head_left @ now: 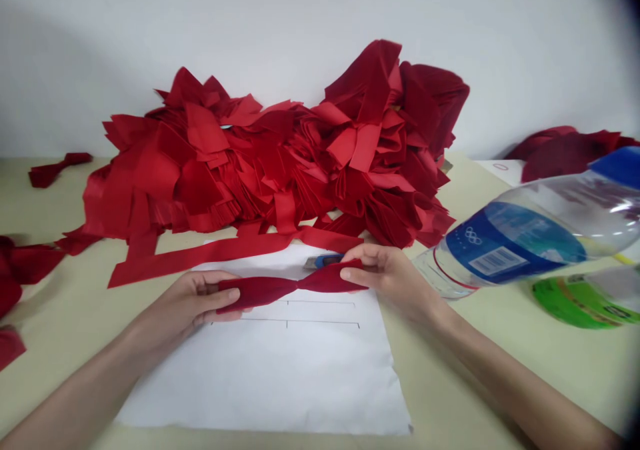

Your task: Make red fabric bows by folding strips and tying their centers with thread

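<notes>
A dark red ribbon piece [273,290], pinched in at its middle like a bow, is stretched between my two hands above a white paper sheet [280,383]. My left hand [210,298] grips its left end, thumb on top and fingers beneath. At the other end, my right hand [377,273] holds it between thumb and fingers. Black measuring lines [287,323] are drawn on the paper just below the ribbon. Close to my right fingers lies a blue utility knife [325,261], partly hidden. A long red ribbon strip [225,250] lies behind the held piece.
A large heap of red ribbon pieces [260,163] stands against the wall. Clear bottles with a blue label [505,243] and a green label [575,300] are on the right. More red pieces lie at the left edge [30,263] and far right [565,153].
</notes>
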Demonstrator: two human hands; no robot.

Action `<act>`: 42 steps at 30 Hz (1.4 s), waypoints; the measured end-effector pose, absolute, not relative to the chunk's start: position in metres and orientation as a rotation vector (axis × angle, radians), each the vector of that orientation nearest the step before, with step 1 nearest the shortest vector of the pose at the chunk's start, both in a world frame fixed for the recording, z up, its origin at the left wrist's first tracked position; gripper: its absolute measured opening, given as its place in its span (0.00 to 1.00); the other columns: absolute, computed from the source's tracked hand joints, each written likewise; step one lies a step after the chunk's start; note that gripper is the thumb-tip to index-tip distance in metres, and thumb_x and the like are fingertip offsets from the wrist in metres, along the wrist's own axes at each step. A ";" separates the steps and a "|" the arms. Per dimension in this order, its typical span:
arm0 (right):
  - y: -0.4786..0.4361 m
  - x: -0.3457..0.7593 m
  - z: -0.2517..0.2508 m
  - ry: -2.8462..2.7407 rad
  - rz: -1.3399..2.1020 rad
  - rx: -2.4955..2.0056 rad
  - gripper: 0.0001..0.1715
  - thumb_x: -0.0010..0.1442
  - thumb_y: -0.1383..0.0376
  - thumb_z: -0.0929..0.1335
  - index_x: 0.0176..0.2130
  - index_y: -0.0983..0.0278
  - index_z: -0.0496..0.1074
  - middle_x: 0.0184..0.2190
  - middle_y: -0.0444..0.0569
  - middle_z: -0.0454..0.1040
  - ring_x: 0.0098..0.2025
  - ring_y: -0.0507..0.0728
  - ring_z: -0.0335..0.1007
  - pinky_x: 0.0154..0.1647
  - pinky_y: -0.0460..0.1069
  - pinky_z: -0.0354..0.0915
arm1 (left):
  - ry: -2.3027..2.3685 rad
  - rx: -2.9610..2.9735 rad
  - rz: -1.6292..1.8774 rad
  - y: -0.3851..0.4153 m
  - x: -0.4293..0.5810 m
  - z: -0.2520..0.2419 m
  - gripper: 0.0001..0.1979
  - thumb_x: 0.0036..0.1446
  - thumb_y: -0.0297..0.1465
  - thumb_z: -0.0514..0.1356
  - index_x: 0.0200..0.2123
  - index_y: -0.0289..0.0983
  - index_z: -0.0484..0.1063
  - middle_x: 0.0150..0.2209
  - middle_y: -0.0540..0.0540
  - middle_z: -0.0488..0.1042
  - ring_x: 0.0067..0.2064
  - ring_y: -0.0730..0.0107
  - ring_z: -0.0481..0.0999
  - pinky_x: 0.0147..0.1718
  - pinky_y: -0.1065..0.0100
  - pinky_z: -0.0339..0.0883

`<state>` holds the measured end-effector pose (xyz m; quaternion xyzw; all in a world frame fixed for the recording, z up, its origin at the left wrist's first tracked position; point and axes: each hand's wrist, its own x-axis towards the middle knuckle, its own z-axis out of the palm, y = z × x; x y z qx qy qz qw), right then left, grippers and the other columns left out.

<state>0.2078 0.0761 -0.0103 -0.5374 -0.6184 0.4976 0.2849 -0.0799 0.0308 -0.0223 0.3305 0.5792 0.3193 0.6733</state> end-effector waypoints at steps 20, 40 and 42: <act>0.067 0.210 -0.011 -2.142 0.511 -1.424 0.15 0.65 0.61 0.59 0.42 0.64 0.71 0.38 0.52 0.75 0.38 0.59 0.70 0.38 0.54 0.64 | 1.388 0.818 0.897 0.030 -0.088 -0.013 0.12 0.54 0.37 0.61 0.33 0.35 0.78 0.27 0.50 0.78 0.37 0.62 0.78 0.36 0.67 0.72; 0.048 0.171 -0.002 -2.609 0.030 -0.898 0.09 0.61 0.66 0.65 0.38 0.68 0.74 0.34 0.52 0.76 0.51 0.61 0.62 0.51 0.55 0.59 | 1.523 1.152 0.960 0.037 -0.118 -0.023 0.20 0.55 0.47 0.56 0.39 0.35 0.74 0.38 0.41 0.79 0.40 0.58 0.77 0.41 0.62 0.72; 0.043 0.172 -0.002 -2.593 0.126 -0.907 0.07 0.59 0.65 0.67 0.37 0.67 0.74 0.33 0.51 0.76 0.51 0.61 0.63 0.51 0.54 0.60 | 1.416 1.140 0.904 0.032 -0.109 -0.021 0.20 0.57 0.46 0.54 0.41 0.37 0.74 0.41 0.42 0.78 0.43 0.58 0.77 0.43 0.61 0.71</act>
